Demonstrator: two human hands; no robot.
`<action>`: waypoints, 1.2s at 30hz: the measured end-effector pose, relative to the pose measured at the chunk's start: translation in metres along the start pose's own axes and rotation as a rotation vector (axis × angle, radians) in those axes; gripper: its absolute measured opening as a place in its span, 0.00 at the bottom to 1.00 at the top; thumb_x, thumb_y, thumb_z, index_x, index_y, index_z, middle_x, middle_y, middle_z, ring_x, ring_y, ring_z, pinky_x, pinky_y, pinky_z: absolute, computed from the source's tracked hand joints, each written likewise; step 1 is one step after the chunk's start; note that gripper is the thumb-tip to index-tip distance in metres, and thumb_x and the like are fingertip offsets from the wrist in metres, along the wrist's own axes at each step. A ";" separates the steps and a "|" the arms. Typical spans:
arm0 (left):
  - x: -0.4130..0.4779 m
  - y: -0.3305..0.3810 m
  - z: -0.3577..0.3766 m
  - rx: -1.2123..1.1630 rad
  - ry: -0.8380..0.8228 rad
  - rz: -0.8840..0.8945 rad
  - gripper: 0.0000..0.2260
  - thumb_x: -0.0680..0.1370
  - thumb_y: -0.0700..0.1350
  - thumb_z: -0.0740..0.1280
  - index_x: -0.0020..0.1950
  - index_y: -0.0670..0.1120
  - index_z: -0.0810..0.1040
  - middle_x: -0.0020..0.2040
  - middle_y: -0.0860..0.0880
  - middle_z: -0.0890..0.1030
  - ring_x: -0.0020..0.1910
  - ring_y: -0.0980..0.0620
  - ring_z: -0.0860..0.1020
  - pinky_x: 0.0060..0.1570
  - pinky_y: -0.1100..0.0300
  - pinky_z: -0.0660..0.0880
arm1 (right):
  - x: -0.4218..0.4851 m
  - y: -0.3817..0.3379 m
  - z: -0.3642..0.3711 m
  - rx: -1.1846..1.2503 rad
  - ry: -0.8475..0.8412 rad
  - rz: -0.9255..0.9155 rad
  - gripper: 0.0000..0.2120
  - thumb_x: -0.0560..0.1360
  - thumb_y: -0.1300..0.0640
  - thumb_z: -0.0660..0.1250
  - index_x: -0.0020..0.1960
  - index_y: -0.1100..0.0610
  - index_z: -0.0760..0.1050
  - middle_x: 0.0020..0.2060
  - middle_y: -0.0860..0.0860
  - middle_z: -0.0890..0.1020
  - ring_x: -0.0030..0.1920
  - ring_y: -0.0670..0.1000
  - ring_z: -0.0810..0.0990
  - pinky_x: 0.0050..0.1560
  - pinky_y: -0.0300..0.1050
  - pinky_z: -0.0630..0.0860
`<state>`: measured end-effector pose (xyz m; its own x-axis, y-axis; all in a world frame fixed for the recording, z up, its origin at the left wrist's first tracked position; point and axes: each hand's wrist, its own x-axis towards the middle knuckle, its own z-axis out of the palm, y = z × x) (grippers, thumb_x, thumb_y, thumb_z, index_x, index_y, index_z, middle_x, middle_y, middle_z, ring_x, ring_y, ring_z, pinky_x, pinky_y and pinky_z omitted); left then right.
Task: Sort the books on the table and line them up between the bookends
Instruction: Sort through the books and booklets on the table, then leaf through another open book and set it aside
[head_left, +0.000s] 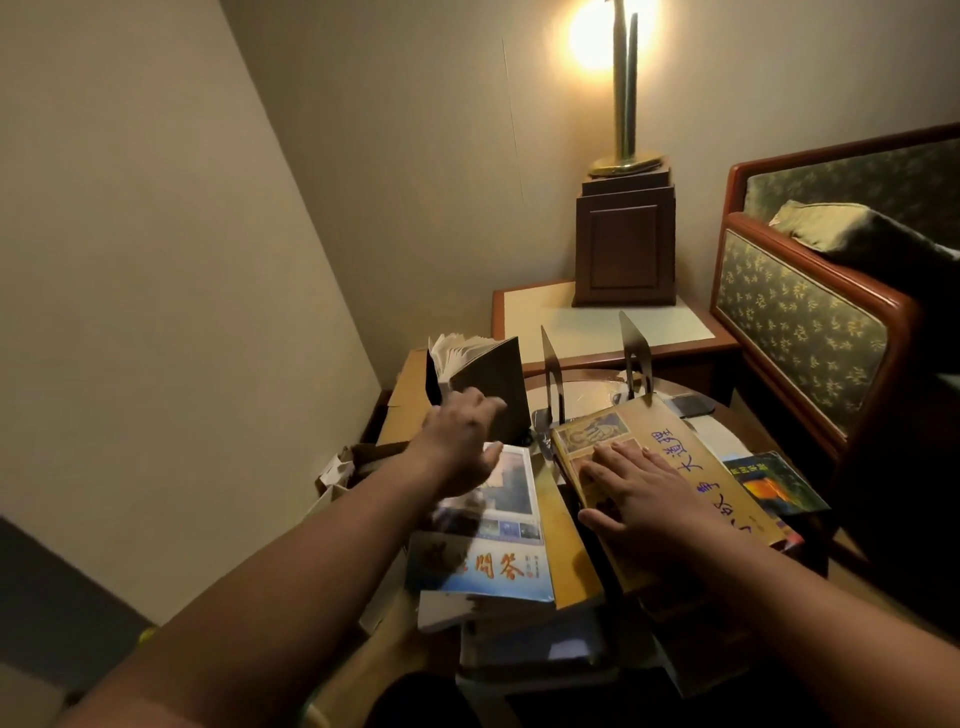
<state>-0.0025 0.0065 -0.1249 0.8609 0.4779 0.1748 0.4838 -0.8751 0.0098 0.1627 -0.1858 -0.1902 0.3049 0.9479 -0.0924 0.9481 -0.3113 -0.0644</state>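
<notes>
My left forearm (311, 561) and right forearm (779, 597), both bare, run from the near edge toward the far centre. My left hand (460, 447) is raised and blurred, its grip unreadable. My right hand (647, 493) lies flat, palm down, fingers straight and slightly spread.

Table: I see a round, glossy table (587, 395)
Bookends: two metal bookends (635, 348) upright on it, just right of the dark book (491, 384) my left hand (457, 441) grips
Books: loose piles (483, 566) below that grip, nearer me
</notes>
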 end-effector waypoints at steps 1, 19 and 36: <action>-0.002 0.004 0.005 0.017 -0.082 0.028 0.27 0.78 0.54 0.65 0.76 0.52 0.62 0.71 0.48 0.69 0.69 0.48 0.67 0.67 0.49 0.70 | 0.001 0.000 0.001 -0.004 0.002 -0.002 0.53 0.59 0.23 0.28 0.80 0.45 0.44 0.80 0.50 0.45 0.79 0.53 0.42 0.75 0.51 0.39; 0.033 -0.012 0.028 -0.294 -0.464 -0.099 0.36 0.68 0.65 0.74 0.70 0.51 0.71 0.66 0.50 0.75 0.63 0.49 0.74 0.58 0.56 0.73 | -0.001 0.005 0.007 0.046 0.056 -0.011 0.49 0.63 0.24 0.31 0.80 0.45 0.46 0.80 0.49 0.47 0.79 0.52 0.43 0.74 0.50 0.39; 0.059 0.012 -0.061 -0.608 -0.207 0.044 0.31 0.70 0.61 0.75 0.69 0.55 0.70 0.61 0.51 0.77 0.60 0.50 0.77 0.59 0.49 0.78 | -0.021 -0.014 -0.039 0.945 0.191 -0.103 0.29 0.75 0.50 0.71 0.73 0.51 0.66 0.58 0.50 0.80 0.56 0.51 0.82 0.49 0.47 0.83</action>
<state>0.0447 0.0198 -0.0541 0.9201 0.3917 -0.0056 0.3238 -0.7523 0.5737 0.1462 -0.1982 -0.1481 0.3127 0.9428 0.1159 0.5329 -0.0731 -0.8430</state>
